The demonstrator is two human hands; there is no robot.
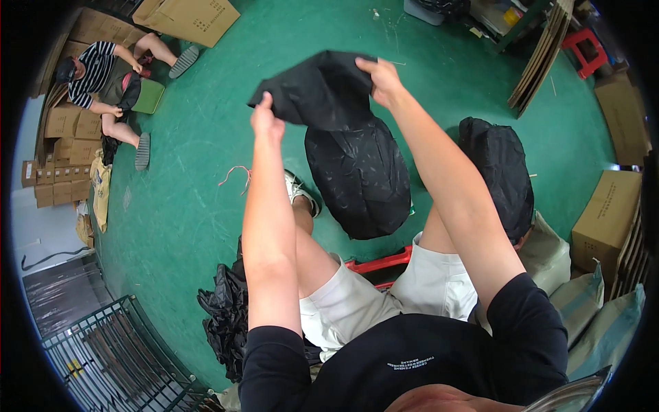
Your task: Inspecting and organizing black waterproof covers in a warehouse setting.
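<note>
Both my arms reach forward, and a piece of thin black cloth (pixel 317 89) is stretched between my hands. My left hand (pixel 268 123) pinches its left end, thumb up. At the right end, my right hand (pixel 383 81) grips the upper corner. Just below the cloth, a rounded bundle in wrinkled black fabric (pixel 358 180) stands on the floor between my feet. The cloth overlaps the bundle's far end; I cannot tell if the two are joined. Another black fabric bundle (pixel 495 175) is beside my right leg.
Crumpled black fabric (pixel 225 319) lies by my left leg. A red plastic stool (pixel 381 262) shows between my thighs. Pale sacks (pixel 549 254) and cartons (pixel 607 206) stand at right. At far left, another person (pixel 103 79) sits handling a black item among stacked cartons (pixel 65 147).
</note>
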